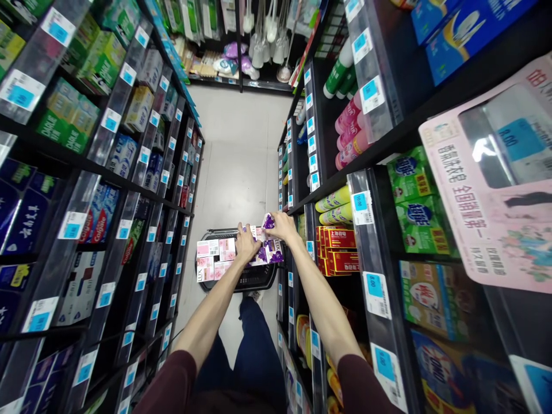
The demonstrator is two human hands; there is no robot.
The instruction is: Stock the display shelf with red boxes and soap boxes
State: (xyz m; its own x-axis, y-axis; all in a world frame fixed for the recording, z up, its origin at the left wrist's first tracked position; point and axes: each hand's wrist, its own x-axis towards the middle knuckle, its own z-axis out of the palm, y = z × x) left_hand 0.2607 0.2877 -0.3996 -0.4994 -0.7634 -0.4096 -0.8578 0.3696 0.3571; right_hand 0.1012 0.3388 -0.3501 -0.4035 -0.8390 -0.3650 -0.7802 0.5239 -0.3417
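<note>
A black shopping basket (254,283) sits on the floor before my legs, with pink soap boxes (227,249) in its left part. Purple-flowered Lux soap boxes (274,253) fill the right part. My right hand (280,226) is closed, its fingers pinching a purple soap box (268,222) at the basket's far right corner. Over the middle of the basket, my left hand (248,244) rests on the boxes with its fingers spread. Its palm hides part of the boxes beneath.
Tall shelves of toothpaste boxes (69,118) line the left side. On the right, shelves hold red boxes (340,247), yellow cans (336,207) and green packs (420,218). A pink package (487,172) juts out at the right. Ladles (282,46) hang beyond the tiled floor (235,155).
</note>
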